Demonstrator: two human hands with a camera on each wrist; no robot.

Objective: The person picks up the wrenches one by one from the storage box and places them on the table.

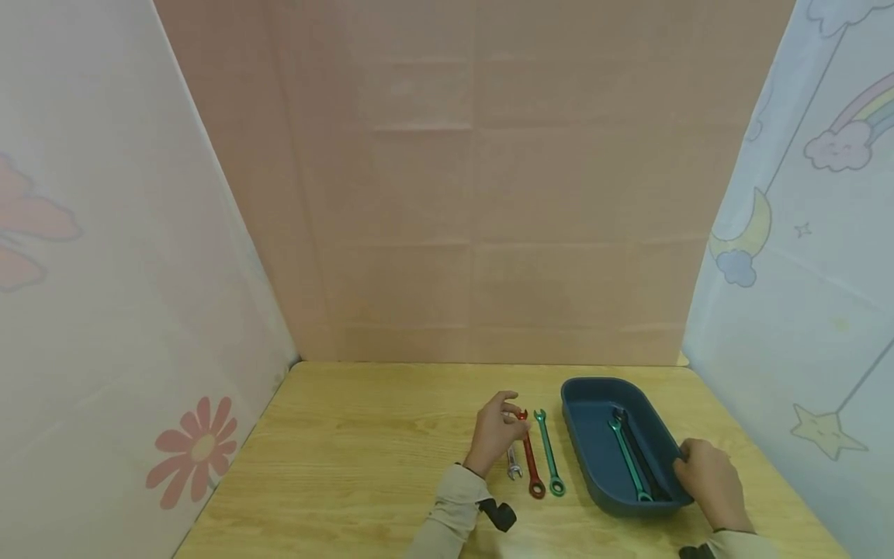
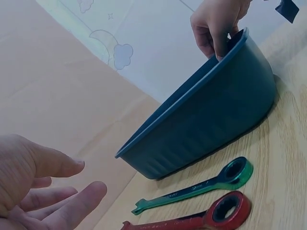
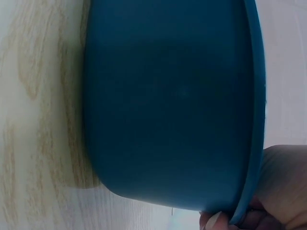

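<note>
Nearest the camera, the right hand (image 1: pixel 711 480) grips the near right rim of the blue tray (image 1: pixel 585 442), fingers curled over the edge; the right wrist view confirms fingertips hooked under the lip, and the left wrist view shows the thumb outside and fingers inside the wall. The tray sits on the wooden table (image 1: pixel 363 458), right of centre. Inside it lie two wrenches side by side along its length: a green one (image 1: pixel 628 458) and a dark one (image 1: pixel 641 458) just to its right, apparently touching. Judged from this, two pieces are already stowed. Left of the tray, on bare table, three wrenches lie roughly parallel: a green wrench (image 1: pixel 549 453) nearest the tray, a red wrench (image 1: pixel 531 458) just beside it, and a small silver wrench (image 1: pixel 513 463), partly hidden under the left hand (image 1: pixel 494 433). These three remain outside, so the work appears a little under half done. The left hand is over the far ends of the silver and red wrenches, fingers loosely bent; the left wrist view shows its fingers relaxed and spread, holding nothing. Whether a fingertip touches the red wrench cannot be told. Beyond the table stand a pink backdrop and patterned side panels.
</note>
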